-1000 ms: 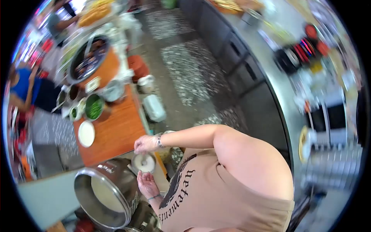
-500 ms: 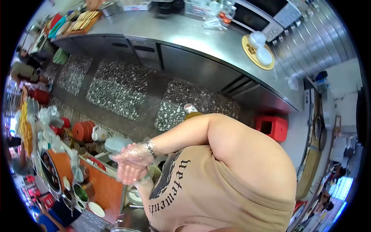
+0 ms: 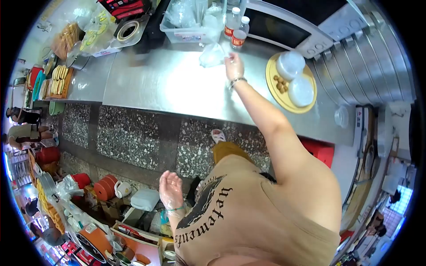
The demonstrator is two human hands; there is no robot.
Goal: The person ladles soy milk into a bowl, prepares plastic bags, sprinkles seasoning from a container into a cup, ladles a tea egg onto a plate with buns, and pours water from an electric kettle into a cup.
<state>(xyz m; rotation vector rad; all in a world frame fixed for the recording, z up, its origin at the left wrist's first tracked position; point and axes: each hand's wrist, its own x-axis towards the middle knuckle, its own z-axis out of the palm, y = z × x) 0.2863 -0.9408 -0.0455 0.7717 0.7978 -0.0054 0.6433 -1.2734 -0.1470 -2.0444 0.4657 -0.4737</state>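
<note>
My right hand (image 3: pixel 234 70), with a dark bracelet at the wrist, reaches over the steel counter (image 3: pixel 146 84). Its fingers are curled closed right beside a crumpled clear plastic bag (image 3: pixel 212 56); whether they pinch its edge is too small to make out. Two clear bottles (image 3: pixel 239 36) with red labels stand just beyond. Low on the left, my left hand (image 3: pixel 171 188) is raised with palm up and fingers stretched, holding nothing. Clear plastic, like a thin glove, shines on it near a teal wristband (image 3: pixel 176 208).
A yellow round board (image 3: pixel 271 71) carries two white translucent tubs (image 3: pixel 290 65) and small brown balls. Behind stand a plastic bin (image 3: pixel 193 35) and a microwave (image 3: pixel 279 29). A red stool (image 3: pixel 320 153) is under the counter's right end. Several people are at far left.
My hands, pressed together before, are now apart. The right one has moved up to the counter beside the plastic bag; the left stays low, opened. The view has shifted toward the counter.
</note>
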